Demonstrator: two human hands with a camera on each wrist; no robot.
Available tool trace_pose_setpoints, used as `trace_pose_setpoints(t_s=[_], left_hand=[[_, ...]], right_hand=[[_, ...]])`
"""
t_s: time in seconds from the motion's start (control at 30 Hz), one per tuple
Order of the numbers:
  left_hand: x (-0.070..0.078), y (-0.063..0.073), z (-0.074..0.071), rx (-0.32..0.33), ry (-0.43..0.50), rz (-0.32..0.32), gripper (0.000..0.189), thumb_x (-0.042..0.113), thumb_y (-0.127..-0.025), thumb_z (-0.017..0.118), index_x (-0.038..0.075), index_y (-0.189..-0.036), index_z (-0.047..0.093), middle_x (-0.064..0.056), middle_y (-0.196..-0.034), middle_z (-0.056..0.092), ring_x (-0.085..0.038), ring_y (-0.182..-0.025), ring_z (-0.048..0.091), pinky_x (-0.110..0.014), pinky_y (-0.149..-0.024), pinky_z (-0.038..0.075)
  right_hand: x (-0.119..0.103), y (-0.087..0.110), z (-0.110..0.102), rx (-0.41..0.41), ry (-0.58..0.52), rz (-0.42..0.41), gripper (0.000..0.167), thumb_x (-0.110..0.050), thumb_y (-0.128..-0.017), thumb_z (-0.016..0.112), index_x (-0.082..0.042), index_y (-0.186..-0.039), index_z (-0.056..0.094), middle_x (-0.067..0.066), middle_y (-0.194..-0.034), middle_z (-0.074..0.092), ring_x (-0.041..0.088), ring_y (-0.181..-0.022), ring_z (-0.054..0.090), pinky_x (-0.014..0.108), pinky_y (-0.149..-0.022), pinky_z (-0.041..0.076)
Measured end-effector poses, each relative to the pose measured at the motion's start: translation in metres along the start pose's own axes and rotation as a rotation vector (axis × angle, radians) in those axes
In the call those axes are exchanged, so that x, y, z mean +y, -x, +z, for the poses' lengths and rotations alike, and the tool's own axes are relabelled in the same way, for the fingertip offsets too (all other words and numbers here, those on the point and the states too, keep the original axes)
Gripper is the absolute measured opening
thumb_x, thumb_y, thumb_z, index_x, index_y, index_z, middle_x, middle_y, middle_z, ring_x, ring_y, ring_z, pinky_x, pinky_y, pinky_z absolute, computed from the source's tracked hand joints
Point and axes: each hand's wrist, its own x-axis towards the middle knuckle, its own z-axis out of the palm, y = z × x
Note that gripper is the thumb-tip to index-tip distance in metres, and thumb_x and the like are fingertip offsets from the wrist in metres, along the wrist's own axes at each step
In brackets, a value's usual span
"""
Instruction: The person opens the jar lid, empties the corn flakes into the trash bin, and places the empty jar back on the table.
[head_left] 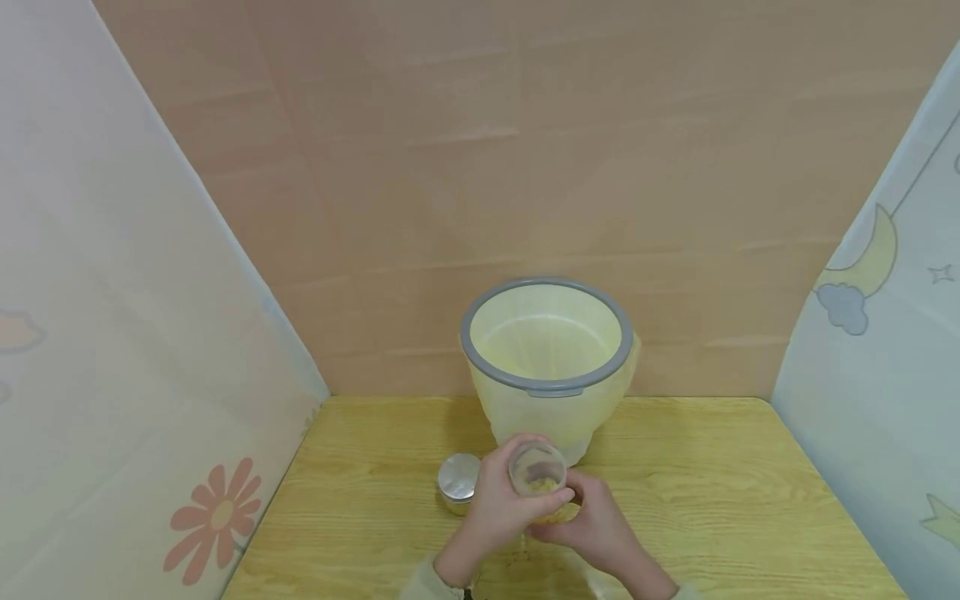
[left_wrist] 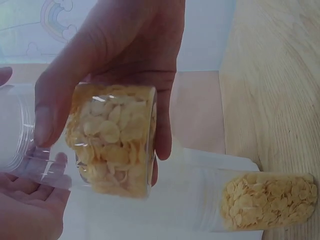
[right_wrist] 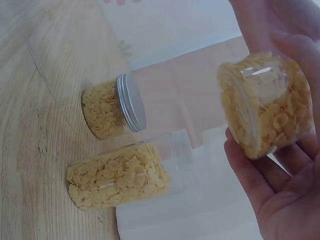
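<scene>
The held jar (head_left: 538, 468) is before the bin (head_left: 542, 421), right of the lidded jar (head_left: 458, 477).

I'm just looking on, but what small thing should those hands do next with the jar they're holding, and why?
I'd probably lower the held jar straight down to the table, keeping it upright: the left hand and right hand both hold it off the surface, it contains flakes and it looks uncovered, so tipping might spill some.

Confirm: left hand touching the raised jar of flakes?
Touching. The left wrist view shows the left hand gripping the raised jar of flakes, thumb on one side, fingers on the other.
</scene>
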Motion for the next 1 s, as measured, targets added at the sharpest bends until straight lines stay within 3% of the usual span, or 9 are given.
trace_pose_setpoints(t_s=[0.2,0.33,0.5,0.63,0.83,1.0], left_hand=[[-0.002,0.0,0.004,0.055,-0.026,0.019,0.047,0.019,-0.082,0.087,0.021,-0.123,0.064,0.003,-0.112,0.069,-0.027,-0.098,0.065,-0.045,-0.084,0.054],[-0.002,0.0,0.005,0.072,-0.022,0.032,0.047,0.017,-0.082,0.087,0.02,-0.123,0.064,0.002,-0.113,0.069,-0.026,-0.097,0.065,-0.044,-0.082,0.054],[-0.004,0.002,0.006,0.093,-0.014,0.036,0.047,0.017,-0.082,0.086,0.019,-0.123,0.064,0.001,-0.116,0.068,-0.028,-0.098,0.065,-0.046,-0.082,0.055],[-0.006,0.003,0.006,0.1,-0.014,0.052,0.045,0.015,-0.083,0.085,0.017,-0.123,0.064,-0.003,-0.117,0.068,-0.026,-0.099,0.065,-0.045,-0.083,0.055],[-0.007,0.003,0.008,0.129,-0.032,0.136,0.043,0.012,-0.084,0.083,0.013,-0.122,0.064,-0.009,-0.117,0.068,-0.03,-0.101,0.066,-0.047,-0.085,0.054],[-0.004,0.003,0.012,0.205,-0.036,0.111,0.042,0.014,-0.083,0.084,0.016,-0.121,0.065,-0.002,-0.114,0.068,-0.031,-0.099,0.065,-0.047,-0.084,0.054]], right_hand=[[0.001,-0.002,0.006,0.078,0.058,-0.016,0.049,-0.019,-0.075,0.093,-0.015,-0.119,0.071,-0.002,-0.113,0.073,0.018,-0.105,0.067,0.036,-0.088,0.055],[0.002,-0.003,0.009,0.107,0.05,-0.014,0.051,-0.014,-0.072,0.094,-0.017,-0.118,0.072,-0.002,-0.112,0.073,0.018,-0.103,0.068,0.036,-0.085,0.056],[0.001,-0.004,0.014,0.136,0.062,-0.073,0.051,-0.013,-0.073,0.094,-0.009,-0.119,0.071,0.002,-0.111,0.074,0.02,-0.101,0.069,0.035,-0.081,0.058],[-0.002,-0.003,0.017,0.151,0.062,-0.087,0.05,-0.016,-0.073,0.094,-0.01,-0.118,0.071,0.005,-0.11,0.074,0.021,-0.1,0.07,0.034,-0.081,0.058],[-0.007,-0.003,0.02,0.195,0.098,-0.082,0.051,-0.016,-0.07,0.096,-0.01,-0.115,0.072,-0.004,-0.107,0.074,0.018,-0.097,0.07,0.033,-0.078,0.058],[-0.007,-0.006,0.024,0.285,0.196,-0.077,0.055,-0.008,-0.061,0.098,-0.014,-0.11,0.074,-0.01,-0.1,0.074,0.012,-0.089,0.069,0.032,-0.072,0.057]])
